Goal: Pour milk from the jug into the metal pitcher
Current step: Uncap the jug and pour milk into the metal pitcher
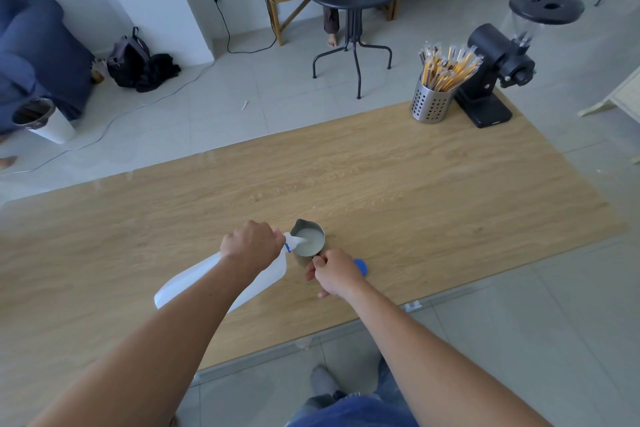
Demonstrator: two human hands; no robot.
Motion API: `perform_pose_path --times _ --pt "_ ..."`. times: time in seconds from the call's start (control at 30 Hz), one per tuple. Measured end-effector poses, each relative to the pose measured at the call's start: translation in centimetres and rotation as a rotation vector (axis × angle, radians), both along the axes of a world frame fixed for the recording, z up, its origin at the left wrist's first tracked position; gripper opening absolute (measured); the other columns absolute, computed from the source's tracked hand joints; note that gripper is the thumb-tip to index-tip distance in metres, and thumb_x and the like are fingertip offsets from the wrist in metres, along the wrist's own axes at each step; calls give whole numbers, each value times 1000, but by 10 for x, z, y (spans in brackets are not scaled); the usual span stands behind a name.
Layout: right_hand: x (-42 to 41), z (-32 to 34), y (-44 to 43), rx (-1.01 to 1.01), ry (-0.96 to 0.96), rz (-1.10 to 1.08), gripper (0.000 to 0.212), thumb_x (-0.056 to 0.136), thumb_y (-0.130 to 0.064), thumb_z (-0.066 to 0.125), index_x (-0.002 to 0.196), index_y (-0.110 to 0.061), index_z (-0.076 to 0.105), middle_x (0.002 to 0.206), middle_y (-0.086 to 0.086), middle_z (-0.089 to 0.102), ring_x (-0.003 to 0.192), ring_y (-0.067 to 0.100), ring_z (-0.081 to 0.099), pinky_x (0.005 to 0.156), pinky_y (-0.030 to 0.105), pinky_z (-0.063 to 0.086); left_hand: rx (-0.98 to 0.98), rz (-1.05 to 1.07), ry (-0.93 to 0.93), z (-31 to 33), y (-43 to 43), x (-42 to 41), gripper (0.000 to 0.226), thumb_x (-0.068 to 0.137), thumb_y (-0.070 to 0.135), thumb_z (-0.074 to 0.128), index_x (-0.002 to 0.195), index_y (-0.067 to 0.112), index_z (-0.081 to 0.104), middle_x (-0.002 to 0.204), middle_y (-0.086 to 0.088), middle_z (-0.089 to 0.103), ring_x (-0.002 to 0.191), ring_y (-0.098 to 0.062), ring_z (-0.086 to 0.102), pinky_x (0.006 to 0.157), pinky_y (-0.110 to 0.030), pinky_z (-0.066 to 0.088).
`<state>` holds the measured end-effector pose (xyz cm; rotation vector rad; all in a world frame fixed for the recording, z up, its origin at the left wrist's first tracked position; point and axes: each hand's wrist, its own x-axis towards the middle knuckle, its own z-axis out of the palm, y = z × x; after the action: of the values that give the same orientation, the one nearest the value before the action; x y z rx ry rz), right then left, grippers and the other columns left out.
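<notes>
Right now I am in the middle of the pour, so the task is under way but not finished. My left hand point(250, 243) is wrapped tight around the upper part of the jug point(194, 282), which I hold tipped steeply, its base toward me and its spout over the rim of the metal pitcher point(307, 242). My right hand point(334, 271) is closed on the pitcher's handle at its near side, steadying it upright on the wooden table point(381, 184). A white stream runs from the spout into the pitcher, and the milk point(310, 240) inside shows as a pale pool that already sits fairly high against the wall, though I cannot judge the exact level from above. I reckon most of the filling is done; what is left is to bring the jug upright again once there is enough, set it down and put the cap back on. The blue cap point(361, 266) lies on the table just beside my right hand, half hidden by it. The jug is white and opaque-looking, so I cannot tell how much milk remains in it. At the far right corner of the table stands a perforated metal holder point(430, 102) packed with wrapped straws, and just beside it a black grinder point(495, 73) whose hopper contents I cannot make out.
</notes>
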<state>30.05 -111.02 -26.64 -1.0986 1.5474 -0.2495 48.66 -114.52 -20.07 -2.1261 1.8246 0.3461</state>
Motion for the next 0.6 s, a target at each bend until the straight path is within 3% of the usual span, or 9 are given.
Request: perform_pose_path --times 0.13,0.27,0.6 --pt "0 -4 -1 -1 3 -1 33 118 -27 49 119 -10 76 102 -6 85 76 15 75 64 29 69 -7 4 17 -1 1 1 50 112 41 37 73 16 52 80 -1 54 82 -30 61 74 -35 43" --pt "0 -5 -1 0 -6 -11 32 118 -27 49 118 -10 76 102 -6 85 88 19 80 68 33 71 -13 -6 5 -2 0 1 48 113 42 36 84 13 61 79 0 52 84 -29 61 75 -35 43" --pt "0 -1 0 2 -26 -25 32 119 -25 49 121 -7 75 108 -1 84 84 7 71 52 21 61 -9 -2 10 -2 -1 0 52 113 43 35 74 15 54 79 -1 54 82 -28 60 74 -35 42"
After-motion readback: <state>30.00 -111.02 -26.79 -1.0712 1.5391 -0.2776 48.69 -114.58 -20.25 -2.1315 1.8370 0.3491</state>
